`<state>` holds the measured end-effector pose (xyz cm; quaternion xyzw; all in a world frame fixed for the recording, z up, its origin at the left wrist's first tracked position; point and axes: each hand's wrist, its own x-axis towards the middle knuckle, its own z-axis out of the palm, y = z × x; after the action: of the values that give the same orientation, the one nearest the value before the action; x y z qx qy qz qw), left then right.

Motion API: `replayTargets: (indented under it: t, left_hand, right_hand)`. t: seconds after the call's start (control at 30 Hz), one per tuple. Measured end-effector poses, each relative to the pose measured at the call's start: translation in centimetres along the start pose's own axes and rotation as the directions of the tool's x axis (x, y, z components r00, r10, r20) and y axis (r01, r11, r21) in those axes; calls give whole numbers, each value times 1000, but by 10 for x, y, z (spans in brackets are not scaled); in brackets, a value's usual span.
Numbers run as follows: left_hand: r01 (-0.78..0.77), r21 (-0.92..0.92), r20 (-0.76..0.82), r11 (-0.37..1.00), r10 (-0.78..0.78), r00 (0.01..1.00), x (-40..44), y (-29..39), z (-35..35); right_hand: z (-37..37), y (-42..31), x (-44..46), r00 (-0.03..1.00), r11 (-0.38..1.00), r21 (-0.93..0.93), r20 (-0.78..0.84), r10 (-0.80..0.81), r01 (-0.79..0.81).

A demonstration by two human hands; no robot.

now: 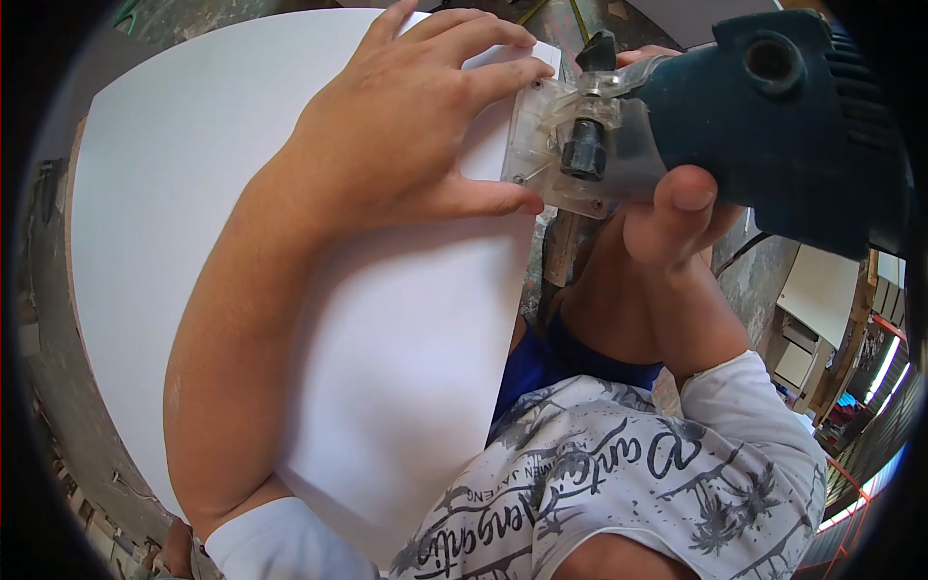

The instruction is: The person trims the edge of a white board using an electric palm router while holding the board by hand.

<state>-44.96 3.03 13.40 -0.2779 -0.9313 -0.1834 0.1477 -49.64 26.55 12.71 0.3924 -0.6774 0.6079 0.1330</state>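
At the far end of the large, flat white panel's [416, 338] right edge sits a dark teal handheld router [764, 126] with a clear plastic base [527, 130]. Right hand [674, 227]: closed around router. Left hand [416, 126]: spread wide over panel, thumb and finger reaching base.

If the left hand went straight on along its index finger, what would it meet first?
Probably the tool, at its clear base; the index fingertip seems right beside it, though actual contact is unclear.
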Motion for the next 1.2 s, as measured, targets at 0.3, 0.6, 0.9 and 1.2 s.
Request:
replayTargets:
  t: [0.3, 0.6, 0.9, 1.2]
  left_hand:
    - [43, -52, 127, 998, -36, 991, 5, 7, -10]
    - [12, -4, 110, 1000, -11, 994, 3, 0, -4]
    - [12, -122, 89, 992, -1, 996, 7, -8, 2]
    - [34, -86, 103, 996, -25, 994, 8, 2, -12]
  right_hand:
    - [-4, -1, 1, 999, 988, 145, -9, 50, -49]
    - [-3, 0, 3, 997, 973, 216, -15, 80, -75]
    - [-5, 1, 4, 995, 959, 267, -8, 99, -93]
    - [-7, -1, 6, 994, 942, 320, 3, 106, -101]
